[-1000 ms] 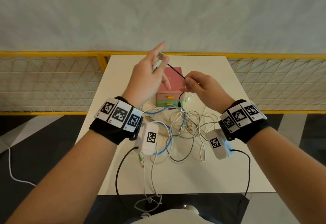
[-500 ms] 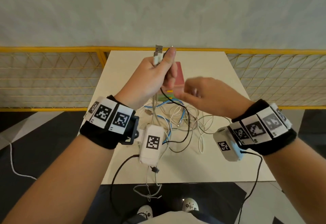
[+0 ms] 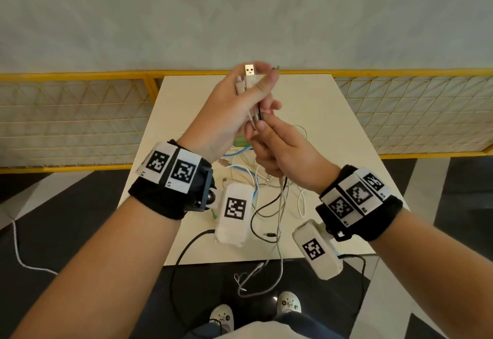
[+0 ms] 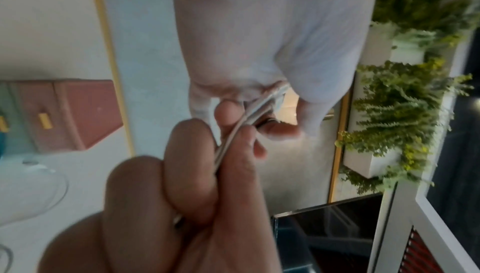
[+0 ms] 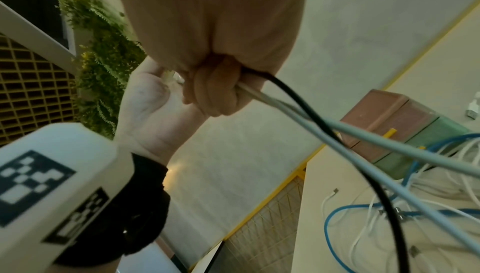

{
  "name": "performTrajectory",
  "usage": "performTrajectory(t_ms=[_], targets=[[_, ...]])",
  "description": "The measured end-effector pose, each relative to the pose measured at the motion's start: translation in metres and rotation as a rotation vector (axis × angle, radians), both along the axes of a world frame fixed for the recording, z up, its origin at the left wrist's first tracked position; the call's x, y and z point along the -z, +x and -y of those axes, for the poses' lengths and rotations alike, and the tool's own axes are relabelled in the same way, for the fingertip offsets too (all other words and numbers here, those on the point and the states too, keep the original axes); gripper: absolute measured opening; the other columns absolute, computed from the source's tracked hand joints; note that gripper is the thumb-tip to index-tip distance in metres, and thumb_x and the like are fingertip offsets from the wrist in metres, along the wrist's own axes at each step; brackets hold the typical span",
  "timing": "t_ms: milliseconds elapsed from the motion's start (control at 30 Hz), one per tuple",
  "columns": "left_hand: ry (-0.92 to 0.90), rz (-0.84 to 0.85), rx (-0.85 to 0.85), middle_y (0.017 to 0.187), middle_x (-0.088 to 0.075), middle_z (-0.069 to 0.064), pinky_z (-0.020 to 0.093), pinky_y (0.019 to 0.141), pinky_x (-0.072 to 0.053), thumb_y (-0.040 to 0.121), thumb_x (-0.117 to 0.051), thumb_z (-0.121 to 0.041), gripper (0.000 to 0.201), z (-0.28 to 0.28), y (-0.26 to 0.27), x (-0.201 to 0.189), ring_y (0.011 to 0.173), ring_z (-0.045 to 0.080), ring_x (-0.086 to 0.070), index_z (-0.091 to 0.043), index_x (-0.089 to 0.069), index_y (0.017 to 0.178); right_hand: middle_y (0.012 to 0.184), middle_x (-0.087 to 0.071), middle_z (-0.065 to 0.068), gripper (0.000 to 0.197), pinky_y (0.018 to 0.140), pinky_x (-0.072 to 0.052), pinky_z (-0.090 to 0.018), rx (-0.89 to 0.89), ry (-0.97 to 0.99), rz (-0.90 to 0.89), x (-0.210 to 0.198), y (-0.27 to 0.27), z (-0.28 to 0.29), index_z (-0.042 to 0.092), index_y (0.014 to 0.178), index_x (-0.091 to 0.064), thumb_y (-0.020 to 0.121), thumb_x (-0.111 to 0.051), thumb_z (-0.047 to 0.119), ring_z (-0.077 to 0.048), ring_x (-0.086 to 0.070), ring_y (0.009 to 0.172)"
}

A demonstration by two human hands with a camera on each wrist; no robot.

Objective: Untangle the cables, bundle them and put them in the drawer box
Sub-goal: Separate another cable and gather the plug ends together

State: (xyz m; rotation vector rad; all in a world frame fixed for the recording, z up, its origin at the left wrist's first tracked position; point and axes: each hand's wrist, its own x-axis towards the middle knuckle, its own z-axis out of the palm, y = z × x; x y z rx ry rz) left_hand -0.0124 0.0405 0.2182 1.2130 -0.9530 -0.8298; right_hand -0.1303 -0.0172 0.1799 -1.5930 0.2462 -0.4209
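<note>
My left hand [image 3: 250, 90] is raised over the table and grips several cable ends, with a white USB plug [image 3: 250, 70] sticking up above its fingers. Just below it, my right hand [image 3: 272, 141] is curled round the same strands. In the right wrist view my right hand [image 5: 215, 88] holds a black cable [image 5: 374, 174] and pale grey cables [image 5: 389, 140] that hang down. More tangled white and blue cables [image 3: 253, 178] lie on the table. The pink and green drawer box [image 5: 405, 121] stands behind them; in the head view my hands hide most of it.
The small white table [image 3: 320, 114] has a yellow mesh railing [image 3: 80, 114] behind and beside it. Some strands [image 3: 266, 272] hang past the table's front edge, above my shoes. The wrist cameras' black leads [image 3: 184, 253] trail off the table.
Both hands have risen. My right hand let go of the black cable's middle, moved left and closed round the strands under my left hand. The USB plug now points up.
</note>
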Motion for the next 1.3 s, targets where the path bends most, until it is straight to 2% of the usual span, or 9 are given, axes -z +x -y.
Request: performTrajectory(t_ms=[167,267,367,667,800,900,1000,1100,1300], targets=[[-0.055,-0.060,0.024,0.057,-0.036,-0.007,0.049,0.081,-0.036,0.105,-0.034,-0.034,0.028,-0.005,-0.007,0.001,0.060,0.022,-0.052,-0.013,-0.048,0.094,0.057,-0.025,0.004,0.028,0.041,-0.012,-0.020,-0.026,0.077,-0.008,-0.001,-0.008,-0.006,0.015,0.083,-0.039,0.105,-0.022,0.022,-0.008,-0.017,0.043],[-0.065,-0.047,0.015,0.054,-0.044,-0.010,0.049,0.084,-0.039,0.106,-0.031,-0.033,0.031,-0.005,-0.014,0.000,0.053,0.019,-0.051,-0.016,-0.041,0.082,0.057,-0.024,0.006,0.031,0.042,-0.011,-0.019,-0.025,0.131,0.001,-0.001,-0.011,-0.008,0.017,0.076,-0.033,0.104,-0.024,0.027,-0.007,-0.017,0.045],[-0.100,-0.030,0.044,0.060,-0.038,-0.003,0.038,0.077,-0.053,0.107,-0.029,-0.022,0.014,-0.005,-0.018,-0.002,0.045,0.018,-0.050,-0.016,-0.038,0.098,0.057,-0.024,0.004,0.031,0.042,-0.013,-0.017,-0.039,0.148,-0.009,0.000,-0.015,-0.010,0.017,0.074,-0.028,0.100,-0.026,0.035,-0.007,-0.017,0.044],[-0.137,-0.096,0.020,0.077,-0.053,0.003,0.030,0.058,-0.049,0.106,-0.035,-0.015,0.012,-0.005,-0.023,0.000,0.055,0.018,-0.066,-0.014,-0.044,0.097,0.057,-0.022,0.003,0.033,0.043,-0.012,-0.017,0.016,0.132,0.015,0.002,-0.021,-0.019,0.015,0.075,-0.031,0.105,-0.023,0.026,-0.009,-0.015,0.045],[-0.051,-0.184,0.095,0.092,-0.069,0.010,0.045,0.083,-0.053,0.101,-0.049,-0.028,0.021,-0.006,-0.020,0.001,0.081,0.031,-0.071,-0.013,-0.046,0.115,0.055,-0.022,0.006,0.033,0.042,-0.012,-0.015,0.007,0.141,0.055,-0.001,-0.019,-0.021,0.016,0.075,-0.031,0.104,-0.022,0.027,-0.008,-0.014,0.043],[0.053,0.064,0.106,0.086,-0.074,0.012,0.060,0.092,-0.050,0.102,-0.041,-0.040,0.035,-0.008,-0.020,0.003,0.092,0.032,-0.072,-0.014,-0.059,0.086,0.056,-0.023,0.004,0.033,0.042,-0.012,-0.018,0.020,0.114,0.060,-0.001,-0.015,-0.020,0.015,0.075,-0.033,0.104,-0.023,0.026,-0.009,-0.015,0.044],[-0.011,0.136,-0.017,0.056,-0.057,-0.001,0.042,0.072,-0.054,0.105,-0.034,-0.035,0.042,-0.007,-0.019,-0.002,0.070,0.024,-0.072,-0.016,-0.042,0.069,0.058,-0.026,0.000,0.033,0.041,-0.021,-0.024,0.082,-0.014,0.024,0.010,-0.009,-0.019,0.014,0.075,-0.035,0.105,-0.022,0.021,-0.011,-0.023,0.045],[-0.115,-0.053,-0.190,0.047,-0.031,-0.009,0.026,0.049,-0.038,0.106,-0.032,-0.030,0.041,-0.003,-0.002,-0.008,0.040,0.010,-0.039,-0.016,-0.040,0.069,0.061,-0.040,0.001,0.030,0.053,-0.041,-0.025,0.104,-0.304,-0.100,0.039,-0.008,-0.016,0.017,0.076,-0.039,0.104,-0.025,0.019,-0.018,-0.045,0.051],[-0.123,-0.189,-0.194,0.047,-0.024,-0.011,0.015,0.038,-0.016,0.105,-0.040,-0.031,0.039,-0.014,0.021,-0.008,0.037,0.005,-0.016,-0.018,-0.036,0.069,0.070,-0.046,-0.015,0.024,0.054,-0.044,-0.016,-0.082,-0.450,-0.373,0.084,-0.008,-0.009,0.001,0.093,-0.041,0.104,-0.026,0.017,-0.020,-0.052,0.055]])
